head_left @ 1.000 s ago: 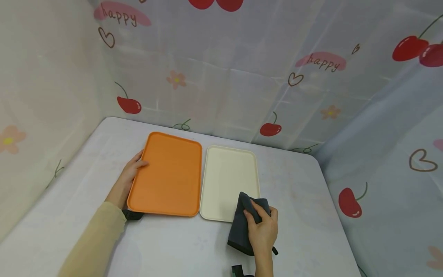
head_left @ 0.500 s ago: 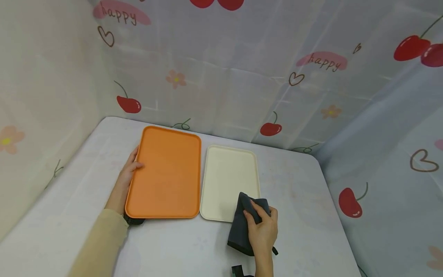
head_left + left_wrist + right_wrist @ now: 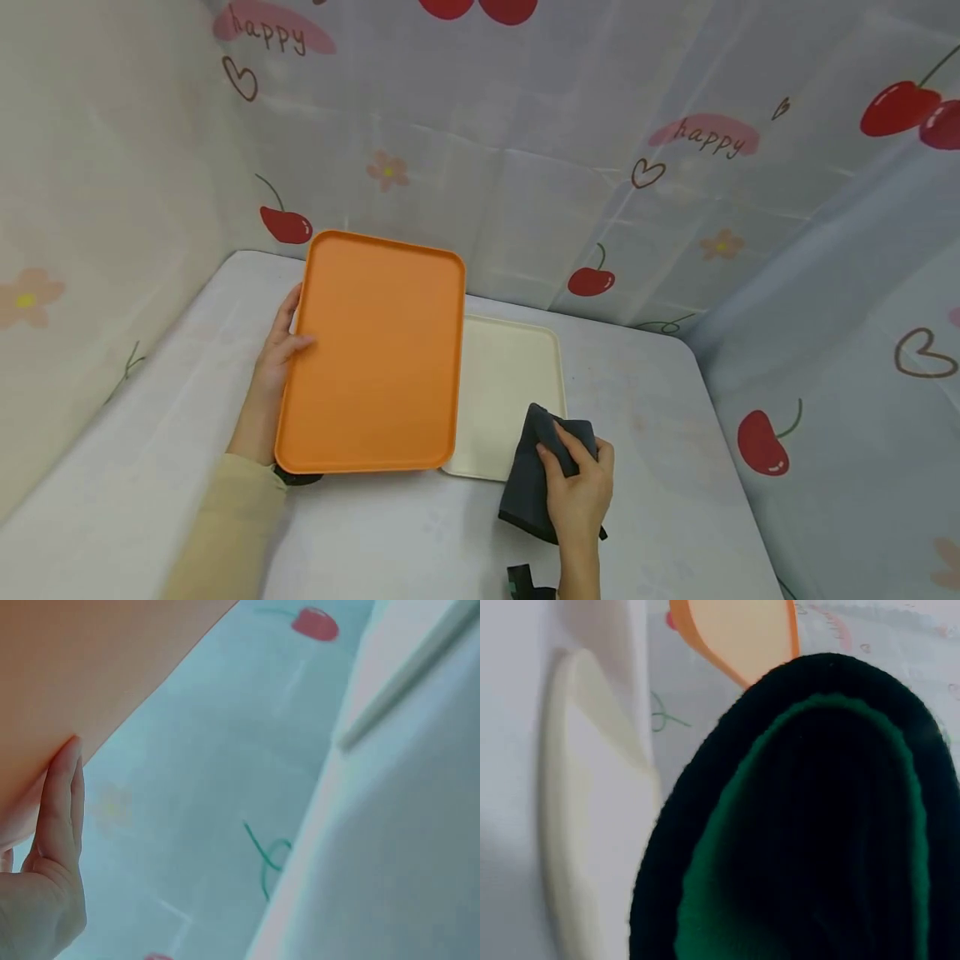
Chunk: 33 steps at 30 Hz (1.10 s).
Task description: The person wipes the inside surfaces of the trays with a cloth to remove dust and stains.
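Observation:
My left hand (image 3: 279, 358) grips an orange tray (image 3: 375, 358) by its left edge, with the thumb over the rim. The tray is raised and tilted, its inside facing me, and it covers the left part of a cream tray (image 3: 510, 392) lying on the table. Fingers of the left hand (image 3: 56, 825) touch the orange tray's underside (image 3: 90, 667) in the left wrist view. My right hand (image 3: 581, 492) pinches a dark grey fabric pouch (image 3: 528, 492) over the cream tray's near right corner. Its black-edged opening (image 3: 840, 675) shows green inside in the right wrist view.
A white cloth covers the table (image 3: 660, 467). Behind it and at both sides hang pale curtains (image 3: 495, 192) printed with cherries, hearts and flowers. A black strap (image 3: 525, 583) lies by the right wrist.
My left hand has lifted and tilted the orange tray up, then carried it right until it overlaps the cream tray. My right hand keeps its hold on the pouch, almost in place.

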Available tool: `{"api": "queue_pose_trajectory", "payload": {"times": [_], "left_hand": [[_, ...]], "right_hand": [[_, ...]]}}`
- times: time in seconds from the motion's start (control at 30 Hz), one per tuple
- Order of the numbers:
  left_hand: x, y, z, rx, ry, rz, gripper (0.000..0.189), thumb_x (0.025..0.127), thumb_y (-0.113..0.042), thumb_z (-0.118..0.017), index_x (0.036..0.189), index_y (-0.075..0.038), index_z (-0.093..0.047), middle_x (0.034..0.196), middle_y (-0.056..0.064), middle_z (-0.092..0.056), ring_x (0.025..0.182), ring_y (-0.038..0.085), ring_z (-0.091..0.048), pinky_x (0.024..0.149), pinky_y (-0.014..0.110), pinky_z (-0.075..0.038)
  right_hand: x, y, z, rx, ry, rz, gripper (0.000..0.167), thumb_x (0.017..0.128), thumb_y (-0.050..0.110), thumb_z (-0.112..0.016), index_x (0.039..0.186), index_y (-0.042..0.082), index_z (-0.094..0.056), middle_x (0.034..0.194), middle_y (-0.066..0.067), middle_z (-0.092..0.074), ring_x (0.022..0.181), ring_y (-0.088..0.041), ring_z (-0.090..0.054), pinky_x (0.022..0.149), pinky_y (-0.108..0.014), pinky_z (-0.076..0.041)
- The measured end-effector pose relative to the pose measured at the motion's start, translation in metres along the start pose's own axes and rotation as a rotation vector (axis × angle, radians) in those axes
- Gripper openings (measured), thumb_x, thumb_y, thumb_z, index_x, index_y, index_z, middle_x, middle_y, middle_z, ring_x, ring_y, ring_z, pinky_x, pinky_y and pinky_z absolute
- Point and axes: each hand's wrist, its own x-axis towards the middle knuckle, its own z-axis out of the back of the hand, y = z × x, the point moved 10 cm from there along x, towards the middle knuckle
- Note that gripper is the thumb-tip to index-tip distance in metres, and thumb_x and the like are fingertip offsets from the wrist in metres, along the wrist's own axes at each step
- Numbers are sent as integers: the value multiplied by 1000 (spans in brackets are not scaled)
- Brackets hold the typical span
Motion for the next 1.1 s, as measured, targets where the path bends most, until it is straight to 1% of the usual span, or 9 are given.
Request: {"api": "queue_pose_trajectory", "payload": {"times": [0.13, 0.33, 0.4, 0.5, 0.6, 0.73, 0.83, 1.0, 1.1], "left_hand": [[0, -9, -28, -77, 53, -59, 70, 94, 12, -29, 152, -27, -33, 148, -12, -36, 120, 7, -47, 93, 17, -47], [-5, -12, -62, -202, 116, -91, 64, 97, 11, -29, 151, -24, -36, 131, -4, -57, 100, 10, -65, 80, 22, -57], [-6, -10, -69, -201, 110, -85, 62, 98, 9, -30, 150, -24, -36, 128, -4, -59, 97, 10, -66, 78, 22, -57], [-10, -6, -76, -173, 86, -68, 60, 99, 6, -32, 149, -25, -37, 133, -6, -54, 98, 9, -65, 80, 21, -56], [-14, -3, -81, -148, 72, -64, 59, 99, 4, -33, 149, -26, -38, 139, -8, -50, 100, 7, -64, 83, 21, -55], [-17, -3, -91, -176, 101, -78, 59, 99, 5, -33, 150, -24, -38, 132, -6, -57, 98, 9, -66, 82, 22, -57], [-18, -1, -97, -208, 131, -81, 60, 98, 7, -32, 150, -24, -38, 127, -5, -61, 97, 10, -67, 81, 23, -58], [-17, 1, -104, -251, 162, -73, 62, 98, 8, -31, 150, -24, -39, 131, -5, -59, 100, 10, -67, 83, 23, -57], [-16, 2, -107, -266, 164, -75, 63, 98, 9, -31, 149, -25, -40, 131, -6, -59, 99, 10, -67, 82, 23, -57]], "right_hand": [[15, 15, 7, 54, -38, 39, 36, 73, 2, -84, 108, 7, -76, 106, -21, -56, 98, -32, -55, 76, -40, -45], [44, 48, 13, 149, -77, 86, 34, 77, 5, -81, 110, 9, -76, 109, -19, -56, 100, -27, -52, 76, -31, -44], [54, 60, 14, 178, -83, 106, 33, 79, 6, -81, 111, 10, -76, 110, -19, -55, 100, -28, -52, 76, -31, -45], [68, 77, 13, 196, -83, 131, 32, 81, 9, -80, 113, 11, -75, 111, -20, -55, 101, -29, -51, 77, -36, -47], [80, 92, 11, 200, -71, 131, 32, 82, 13, -79, 114, 13, -75, 113, -20, -54, 102, -30, -49, 79, -40, -48], [95, 105, 7, 180, -67, 121, 32, 84, 16, -78, 116, 15, -74, 112, -20, -53, 101, -31, -49, 79, -44, -47], [105, 111, 1, 134, -65, 113, 33, 86, 20, -76, 118, 16, -73, 111, -20, -54, 101, -32, -49, 80, -46, -47], [117, 113, -10, -1, -62, 91, 34, 87, 24, -74, 120, 16, -72, 115, -20, -54, 104, -35, -52, 81, -50, -49], [121, 115, -13, -91, -60, 82, 35, 88, 27, -73, 121, 17, -71, 115, -22, -52, 100, -37, -55, 75, -51, -51]]}}
